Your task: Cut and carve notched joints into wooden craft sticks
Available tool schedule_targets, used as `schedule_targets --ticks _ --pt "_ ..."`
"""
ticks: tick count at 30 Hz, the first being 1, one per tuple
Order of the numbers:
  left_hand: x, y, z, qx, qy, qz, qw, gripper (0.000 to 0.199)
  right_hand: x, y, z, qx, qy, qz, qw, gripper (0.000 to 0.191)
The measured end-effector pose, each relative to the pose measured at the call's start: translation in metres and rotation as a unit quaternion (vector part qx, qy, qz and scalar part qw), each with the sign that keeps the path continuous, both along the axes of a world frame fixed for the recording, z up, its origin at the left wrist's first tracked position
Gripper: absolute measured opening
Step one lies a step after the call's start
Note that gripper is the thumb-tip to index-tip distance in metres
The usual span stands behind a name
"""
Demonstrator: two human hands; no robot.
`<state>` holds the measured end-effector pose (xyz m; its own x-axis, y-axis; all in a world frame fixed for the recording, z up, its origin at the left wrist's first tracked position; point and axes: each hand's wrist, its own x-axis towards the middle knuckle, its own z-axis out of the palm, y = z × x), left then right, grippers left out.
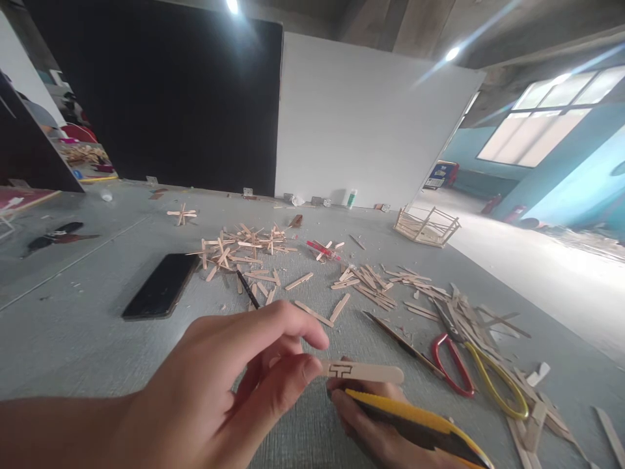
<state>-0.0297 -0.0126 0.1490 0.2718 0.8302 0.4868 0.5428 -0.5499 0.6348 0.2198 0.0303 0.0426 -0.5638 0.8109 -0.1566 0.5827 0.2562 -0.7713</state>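
Near the bottom centre, a flat wooden stick with a rounded end bears a dark T-shaped outline. My left hand pinches its left end between thumb and fingers. Just below the stick, my right hand is wrapped round a yellow and black cutter. The cutter's tip is hidden behind my fingers and the stick. Beyond my hands, a thin pointed tool lies on the grey table, with red- and yellow-handled scissors to its right.
Wooden sticks lie scattered across the middle and right. A black phone and a black pen lie on the left. At the back stand a small glue tube and a stick frame, before a black and white partition.
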Motion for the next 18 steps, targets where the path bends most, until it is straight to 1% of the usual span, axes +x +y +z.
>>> schedule_targets --ticks 5,9,12,16,18 --pt "-0.001 -0.001 0.002 0.014 0.004 -0.015 1.0 0.008 -0.001 0.001 0.002 0.018 -0.006 0.012 1.0 0.038" --pt "0.001 -0.002 0.002 0.001 -0.019 -0.023 1.0 0.01 -0.002 0.003 0.008 0.034 -0.03 0.032 0.998 0.041" --pt "0.003 -0.004 0.003 -0.007 -0.039 -0.028 0.999 0.01 -0.001 0.004 0.011 0.032 -0.041 0.028 0.998 0.041" --pt "0.002 -0.005 0.005 -0.025 -0.043 -0.031 0.998 0.007 -0.001 0.003 0.007 0.032 -0.025 0.027 0.999 0.04" --pt "0.004 0.0 0.001 -0.056 -0.03 -0.026 0.998 0.008 -0.001 0.001 0.002 0.038 -0.003 0.007 0.999 0.038"
